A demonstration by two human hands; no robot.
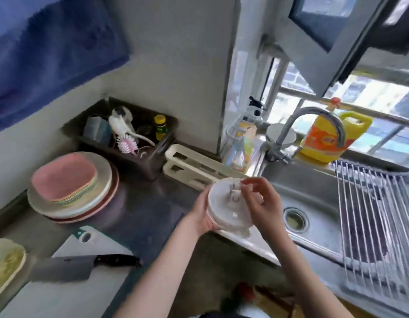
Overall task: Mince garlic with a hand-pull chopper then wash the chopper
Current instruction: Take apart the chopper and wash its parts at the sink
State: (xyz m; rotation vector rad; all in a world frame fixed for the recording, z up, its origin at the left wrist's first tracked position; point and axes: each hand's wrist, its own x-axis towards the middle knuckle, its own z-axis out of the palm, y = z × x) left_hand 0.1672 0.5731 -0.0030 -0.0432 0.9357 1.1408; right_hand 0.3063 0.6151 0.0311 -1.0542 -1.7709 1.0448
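Observation:
The hand-pull chopper, a round white lid over a pinkish bowl, is held tilted above the counter edge beside the sink. My left hand grips its left side and underside. My right hand curls over the lid's right side, its fingertips pinching the pull handle near the lid's top edge. The inside of the chopper is hidden.
A cleaver lies on a white cutting board at lower left. Stacked plates and a dark utensil caddy stand behind. The faucet, a yellow detergent bottle and a wire rack surround the sink.

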